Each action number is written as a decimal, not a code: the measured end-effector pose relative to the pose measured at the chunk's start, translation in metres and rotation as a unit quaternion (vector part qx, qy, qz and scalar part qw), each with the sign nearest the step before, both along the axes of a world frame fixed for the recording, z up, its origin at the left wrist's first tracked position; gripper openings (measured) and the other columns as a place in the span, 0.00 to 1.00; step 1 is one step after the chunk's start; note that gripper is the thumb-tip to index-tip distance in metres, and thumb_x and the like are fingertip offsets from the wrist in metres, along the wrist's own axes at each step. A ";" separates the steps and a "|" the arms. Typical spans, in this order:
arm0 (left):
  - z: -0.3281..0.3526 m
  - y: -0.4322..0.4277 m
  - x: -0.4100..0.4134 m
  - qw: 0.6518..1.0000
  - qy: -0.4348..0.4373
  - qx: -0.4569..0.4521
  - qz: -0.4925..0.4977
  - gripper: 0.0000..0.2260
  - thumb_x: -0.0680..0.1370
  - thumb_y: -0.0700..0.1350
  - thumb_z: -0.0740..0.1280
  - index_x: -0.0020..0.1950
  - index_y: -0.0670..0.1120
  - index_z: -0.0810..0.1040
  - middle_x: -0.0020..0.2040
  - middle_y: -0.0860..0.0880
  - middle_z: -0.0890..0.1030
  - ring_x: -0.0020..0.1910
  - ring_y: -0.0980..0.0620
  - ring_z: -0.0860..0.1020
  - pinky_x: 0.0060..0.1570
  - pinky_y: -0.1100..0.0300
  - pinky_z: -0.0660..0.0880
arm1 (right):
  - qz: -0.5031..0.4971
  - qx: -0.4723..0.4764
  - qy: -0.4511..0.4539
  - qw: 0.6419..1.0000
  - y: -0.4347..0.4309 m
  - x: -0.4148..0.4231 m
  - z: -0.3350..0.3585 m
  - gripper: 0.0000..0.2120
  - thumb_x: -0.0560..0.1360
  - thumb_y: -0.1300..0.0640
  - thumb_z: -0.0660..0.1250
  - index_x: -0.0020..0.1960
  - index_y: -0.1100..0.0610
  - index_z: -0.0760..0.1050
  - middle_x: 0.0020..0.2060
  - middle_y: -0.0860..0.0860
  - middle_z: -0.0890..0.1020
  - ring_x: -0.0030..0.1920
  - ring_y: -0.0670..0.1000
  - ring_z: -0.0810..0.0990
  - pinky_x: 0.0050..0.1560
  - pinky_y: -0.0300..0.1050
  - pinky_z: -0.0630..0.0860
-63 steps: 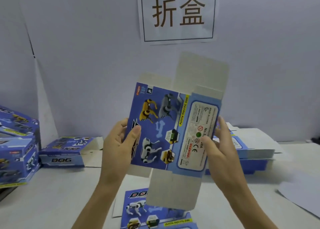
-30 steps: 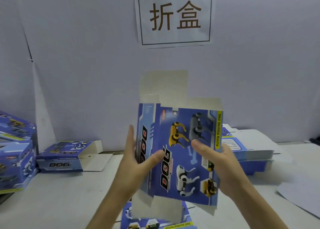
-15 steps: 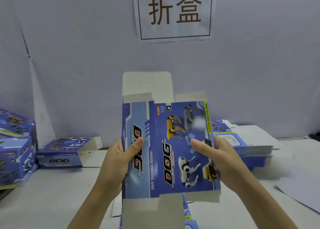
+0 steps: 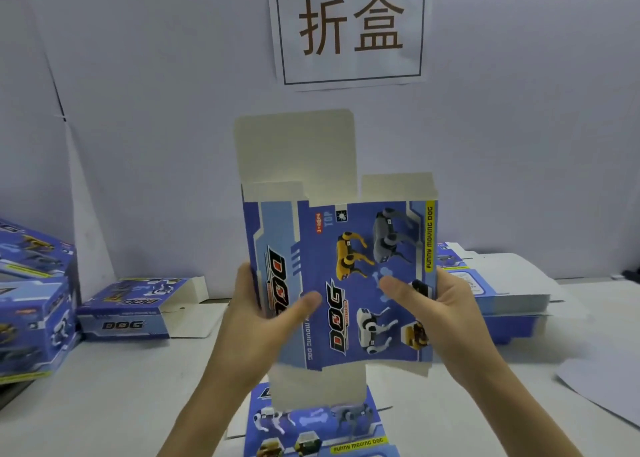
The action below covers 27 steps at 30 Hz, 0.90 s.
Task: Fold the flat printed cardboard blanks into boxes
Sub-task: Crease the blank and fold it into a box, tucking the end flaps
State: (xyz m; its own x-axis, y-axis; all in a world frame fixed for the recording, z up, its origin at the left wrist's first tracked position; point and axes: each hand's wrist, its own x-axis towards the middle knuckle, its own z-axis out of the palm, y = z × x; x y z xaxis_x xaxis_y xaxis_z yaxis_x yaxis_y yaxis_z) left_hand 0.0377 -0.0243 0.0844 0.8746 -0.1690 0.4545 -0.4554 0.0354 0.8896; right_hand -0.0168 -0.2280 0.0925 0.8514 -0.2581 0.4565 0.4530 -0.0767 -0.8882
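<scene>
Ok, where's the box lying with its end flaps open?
Head view, left side: the open-ended box lies on the table near the wall, between the stacked boxes and the left hand.

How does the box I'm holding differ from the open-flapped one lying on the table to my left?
The held box stands upright in the air, flaps out at both ends; the table box lies flat, flaps open at its right end. Both show the blue DOG print.

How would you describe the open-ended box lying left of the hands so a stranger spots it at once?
From the wall sign, look down to the table's left side. Beside the stacked blue boxes at the edge lies one low box printed DOG. Unlike those, its right end is open, white flaps showing.
</scene>
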 end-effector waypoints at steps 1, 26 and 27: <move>0.002 -0.001 -0.002 1.000 -0.013 0.018 -0.005 0.30 0.60 0.61 0.76 0.58 0.59 0.68 0.50 0.65 0.81 0.47 0.67 0.80 0.37 0.74 0.75 | 0.016 -0.004 -0.014 1.000 0.002 -0.002 0.001 0.11 0.64 0.50 0.72 0.43 0.55 0.81 0.33 0.54 0.85 0.32 0.54 0.84 0.29 0.42 0.78; 0.018 0.021 -0.021 0.933 -0.292 0.194 0.083 0.28 0.62 0.62 0.77 0.56 0.61 0.67 0.47 0.65 0.78 0.48 0.74 0.75 0.44 0.77 0.74 | 0.113 0.022 -0.088 0.989 -0.004 -0.031 0.031 0.25 0.60 0.30 0.72 0.46 0.48 0.83 0.39 0.47 0.82 0.41 0.45 0.80 0.39 0.37 0.77; 0.017 0.021 -0.017 0.931 -0.297 0.198 0.078 0.31 0.61 0.54 0.81 0.57 0.57 0.67 0.49 0.62 0.76 0.49 0.72 0.75 0.47 0.73 0.75 | 0.076 0.036 -0.085 0.993 -0.004 -0.029 0.030 0.24 0.60 0.33 0.73 0.44 0.50 0.83 0.38 0.48 0.82 0.40 0.47 0.79 0.39 0.38 0.77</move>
State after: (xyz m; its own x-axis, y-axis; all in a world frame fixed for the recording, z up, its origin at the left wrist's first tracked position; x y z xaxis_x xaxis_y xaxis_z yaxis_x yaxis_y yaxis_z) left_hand 0.0207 -0.0035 0.1012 0.5169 -0.3181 0.7947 -0.8432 -0.3495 0.4085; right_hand -0.0456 -0.2324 0.1226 0.7955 -0.1695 0.5818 0.5982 0.0656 -0.7987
